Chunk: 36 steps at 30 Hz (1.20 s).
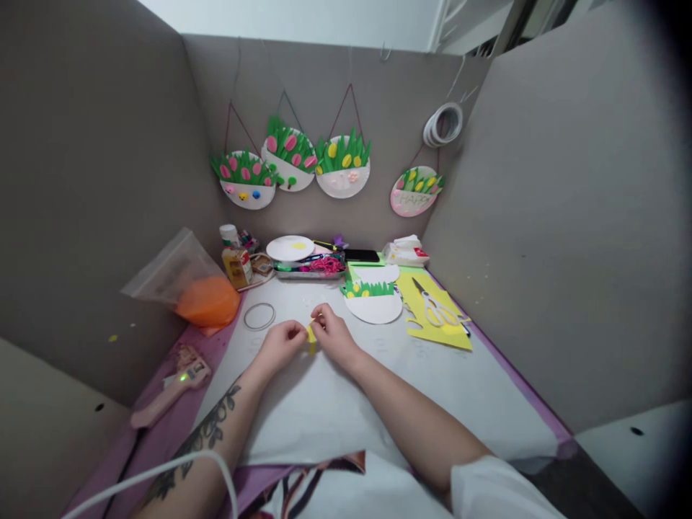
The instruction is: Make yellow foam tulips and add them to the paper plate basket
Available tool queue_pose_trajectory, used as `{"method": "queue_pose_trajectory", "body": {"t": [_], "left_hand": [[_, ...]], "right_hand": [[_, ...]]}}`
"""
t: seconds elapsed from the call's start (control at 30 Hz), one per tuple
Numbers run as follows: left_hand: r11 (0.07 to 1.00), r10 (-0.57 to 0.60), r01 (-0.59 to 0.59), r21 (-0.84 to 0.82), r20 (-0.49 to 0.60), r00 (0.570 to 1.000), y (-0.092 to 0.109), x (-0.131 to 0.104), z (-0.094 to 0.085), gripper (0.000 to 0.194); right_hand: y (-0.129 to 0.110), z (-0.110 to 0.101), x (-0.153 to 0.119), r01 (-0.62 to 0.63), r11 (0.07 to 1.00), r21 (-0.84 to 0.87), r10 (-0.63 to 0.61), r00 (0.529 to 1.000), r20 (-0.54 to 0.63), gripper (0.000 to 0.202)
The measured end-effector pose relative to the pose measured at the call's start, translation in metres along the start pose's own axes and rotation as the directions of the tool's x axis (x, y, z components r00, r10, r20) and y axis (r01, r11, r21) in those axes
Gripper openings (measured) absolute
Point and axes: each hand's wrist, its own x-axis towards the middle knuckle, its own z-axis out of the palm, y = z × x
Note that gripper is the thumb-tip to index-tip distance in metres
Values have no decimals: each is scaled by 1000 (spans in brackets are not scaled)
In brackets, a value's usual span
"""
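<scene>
Over the middle of the white-covered table (303,411), a small yellow paper piece (312,335) is pinched between both hands. My left hand (284,342) grips its left side with fingers closed. On the other side, my right hand (331,333) has its fingertips closed on the same piece. A white half-plate craft (374,308) with green paper grass and yellow shapes lies just right of my right hand. White-handled scissors (437,310) rest on a cut yellow sheet (440,333) farther right.
A pink glue gun (176,389) and a bag of orange material (208,299) sit at left. Behind are a bottle (236,265), a supply tray (308,274) and a tissue pack (405,252). A wire ring (259,316) lies near my left hand. Partitions enclose the table.
</scene>
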Motion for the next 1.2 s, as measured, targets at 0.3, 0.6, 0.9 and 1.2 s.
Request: {"method": "queue_pose_trajectory", "body": {"t": [0.3,0.6,0.9,1.2], "left_hand": [[937,-160,169,305,-55,986,-34,10,-10,23],[817,-148,213,535,-163,975,-34,8,-33,26],[622,-69,264,737,-284,956,-42,6,-54,25],[947,-44,123,297,-260,965,-44,16,-44,23]], "right_hand": [[13,-15,6,153,924,-351,-78,972,220,19],[10,-19,3,271,848,-455,-99,925,366,21],[5,-7,-5,394,744,-540,-160,889,429,17],[6,10,-3,376,668,-643,-147,913,381,21]]}}
